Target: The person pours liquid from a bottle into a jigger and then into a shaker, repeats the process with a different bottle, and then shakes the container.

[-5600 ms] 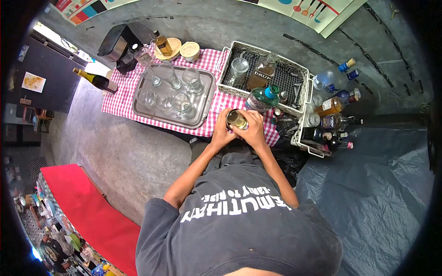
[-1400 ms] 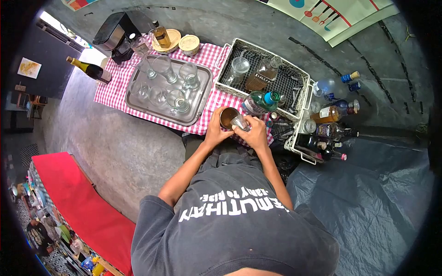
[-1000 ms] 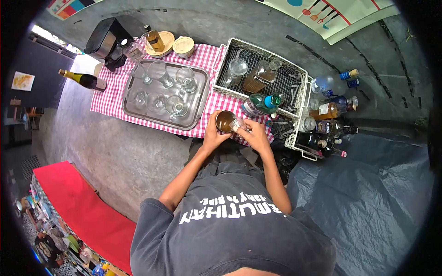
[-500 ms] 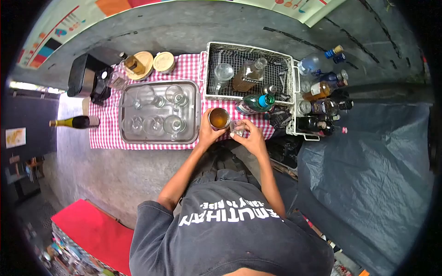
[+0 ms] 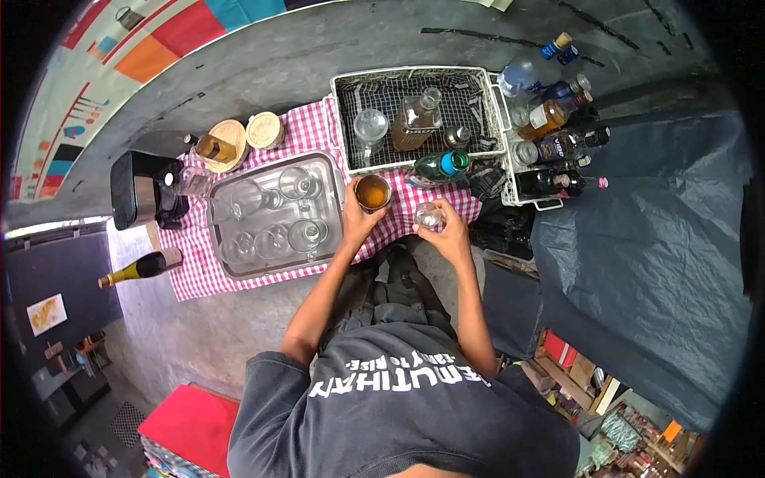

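My left hand (image 5: 358, 223) is wrapped around a cup of amber-brown liquid (image 5: 373, 193), upright over the front of the checked cloth (image 5: 402, 219). To its right, my right hand (image 5: 448, 235) pinches a small clear glass (image 5: 428, 213) between thumb and fingers. A gap separates the two vessels. Just behind them a green bottle with a blue neck (image 5: 443, 166) leans by the basket. Left of my left hand lies a metal tray (image 5: 247, 272) with several clear glass mugs (image 5: 307, 235) on it.
A white wire basket (image 5: 414, 74) holds a brown-liquid decanter (image 5: 417, 123) and a glass goblet (image 5: 370, 126). Several bottles (image 5: 550, 119) crowd the right side. A black appliance (image 5: 139, 191), lidded tub (image 5: 264, 131) and wine bottle (image 5: 143, 267) are at the left.
My right hand has moved the small glass rightward, away from the cup in my left hand. The whole view has tilted and shifted a little.
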`<state>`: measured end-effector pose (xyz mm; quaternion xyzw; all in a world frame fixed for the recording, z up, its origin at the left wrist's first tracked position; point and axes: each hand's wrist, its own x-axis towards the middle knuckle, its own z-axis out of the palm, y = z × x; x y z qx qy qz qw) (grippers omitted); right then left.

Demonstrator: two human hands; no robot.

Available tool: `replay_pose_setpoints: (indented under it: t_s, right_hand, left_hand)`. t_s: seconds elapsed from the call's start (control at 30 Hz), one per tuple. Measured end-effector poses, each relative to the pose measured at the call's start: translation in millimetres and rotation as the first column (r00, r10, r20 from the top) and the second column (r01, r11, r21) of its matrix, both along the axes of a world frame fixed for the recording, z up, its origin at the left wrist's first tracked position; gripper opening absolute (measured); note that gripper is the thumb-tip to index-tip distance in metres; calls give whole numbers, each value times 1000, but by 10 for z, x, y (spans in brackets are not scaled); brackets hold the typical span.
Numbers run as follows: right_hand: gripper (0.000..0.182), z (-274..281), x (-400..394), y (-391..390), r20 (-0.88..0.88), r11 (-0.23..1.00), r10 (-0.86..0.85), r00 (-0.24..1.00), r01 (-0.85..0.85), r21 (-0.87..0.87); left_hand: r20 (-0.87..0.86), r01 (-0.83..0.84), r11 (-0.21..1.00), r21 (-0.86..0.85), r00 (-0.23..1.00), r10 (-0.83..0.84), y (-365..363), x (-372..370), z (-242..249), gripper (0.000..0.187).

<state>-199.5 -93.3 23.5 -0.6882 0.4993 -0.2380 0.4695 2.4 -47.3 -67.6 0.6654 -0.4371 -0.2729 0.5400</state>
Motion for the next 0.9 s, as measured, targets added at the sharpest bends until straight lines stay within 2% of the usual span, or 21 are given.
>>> replay_pose_setpoints:
  t_s: [0.13, 0.2, 0.33, 0.4, 0.53, 0.6, 0.9]
  right_hand:
    - [47, -2, -4, 33, 25, 999, -45, 999, 45, 13]
    - [46, 6, -8, 33, 25, 998, -52, 998, 51, 23]
    - [46, 62, 3, 30, -2, 998, -59, 998, 58, -28]
    - [46, 94, 15, 25, -23, 999, -42, 999, 43, 32]
    - [48, -38, 24, 5, 11, 996, -32, 999, 32, -84]
    - [47, -29, 22, 15, 6, 997, -40, 999, 40, -65]
    - [49, -173, 58, 89, 48, 994, -50, 998, 55, -92]
  left_hand:
    - [-32, 29, 999, 19, 999, -29, -26, 15, 67, 79]
    - [51, 20, 999, 24, 998, -21, -48, 17, 22, 78]
    - [42, 23, 1000, 7, 999, -24, -41, 4, -54, 80]
    - [48, 52, 999, 4, 998, -52, -4, 7, -65, 80]
    - [16, 65, 998, -18, 998, -65, -33, 20, -86, 82]
    - [-48, 58, 998, 39, 997, -56, -33, 6, -123, 82]
    - [-30, 84, 996, 33, 996, -83, -35, 49, -156, 85]
